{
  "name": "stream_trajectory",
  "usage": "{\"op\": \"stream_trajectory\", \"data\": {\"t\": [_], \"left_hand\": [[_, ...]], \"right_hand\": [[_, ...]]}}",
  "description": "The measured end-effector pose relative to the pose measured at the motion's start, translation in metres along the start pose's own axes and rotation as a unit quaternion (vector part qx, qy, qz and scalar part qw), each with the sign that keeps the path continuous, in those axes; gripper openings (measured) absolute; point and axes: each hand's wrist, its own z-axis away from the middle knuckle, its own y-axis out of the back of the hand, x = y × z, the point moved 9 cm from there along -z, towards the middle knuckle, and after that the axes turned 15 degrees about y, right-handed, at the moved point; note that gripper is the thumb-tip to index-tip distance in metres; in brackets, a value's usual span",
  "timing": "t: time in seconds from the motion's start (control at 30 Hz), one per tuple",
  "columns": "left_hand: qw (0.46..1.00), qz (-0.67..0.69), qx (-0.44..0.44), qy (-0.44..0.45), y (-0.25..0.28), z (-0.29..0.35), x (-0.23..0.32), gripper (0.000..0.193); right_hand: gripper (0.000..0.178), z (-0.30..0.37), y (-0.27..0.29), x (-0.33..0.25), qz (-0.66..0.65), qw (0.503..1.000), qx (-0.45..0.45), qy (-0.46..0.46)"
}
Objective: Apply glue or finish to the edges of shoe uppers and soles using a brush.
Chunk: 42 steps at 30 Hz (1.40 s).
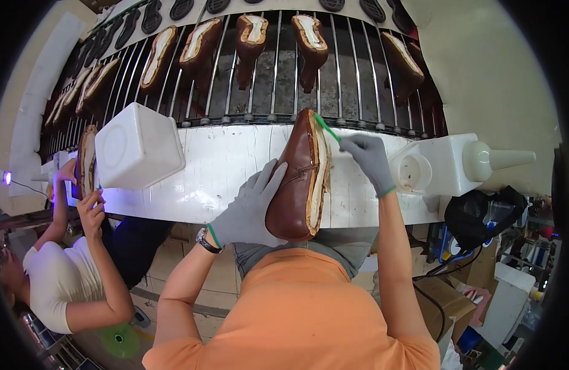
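A brown leather shoe upper (292, 197) is tipped on its side at the front edge of the white bench, its pale underside facing right. My gloved left hand (253, 200) grips it from the left, fingers across the laces. In my gloved right hand (369, 159) is a green-handled brush (327, 128), closed in the fingers. The brush tip meets the far end of the shoe's underside rim. To the right of that hand lies a small round white cup (414, 172), beside a white bottle with a long nozzle (475, 155).
A white square container (136, 148) stands left on the bench (216, 179). Beyond, a metal roller rack (275, 80) carries several brown shoe uppers (250, 46), with dark soles (152, 17) behind. At left, a co-worker's hand (91, 209) works on another shoe.
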Motion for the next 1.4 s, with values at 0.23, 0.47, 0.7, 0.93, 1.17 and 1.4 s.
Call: {"op": "stream_trajectory", "data": {"t": [0.23,0.47,0.7,0.93,1.17,1.4], "left_hand": [[1.0,0.004,-0.009,0.015,-0.001,-0.001,-0.004,0.129],[1.0,0.015,-0.019,0.017,0.0,-0.002,-0.006,0.13],[1.0,0.012,-0.006,0.013,-0.003,-0.001,-0.007,0.13],[1.0,0.012,-0.016,0.018,-0.006,-0.002,-0.01,0.13],[1.0,0.021,-0.009,0.007,-0.005,-0.003,-0.01,0.131],[0.999,0.038,-0.021,0.024,0.0,-0.003,-0.014,0.13]], "right_hand": [[0.018,-0.022,-0.001,-0.007,-0.028,0.999,-0.035,0.024],[0.016,0.017,0.001,-0.014,-0.051,0.995,-0.08,0.009],[0.015,0.063,-0.005,-0.023,-0.033,0.99,-0.133,-0.026],[0.016,0.1,-0.023,-0.068,-0.098,0.983,-0.153,0.012],[0.01,0.082,-0.002,-0.028,-0.004,0.999,-0.007,-0.047],[0.017,0.105,-0.02,-0.086,-0.087,0.985,-0.152,-0.011]]}}
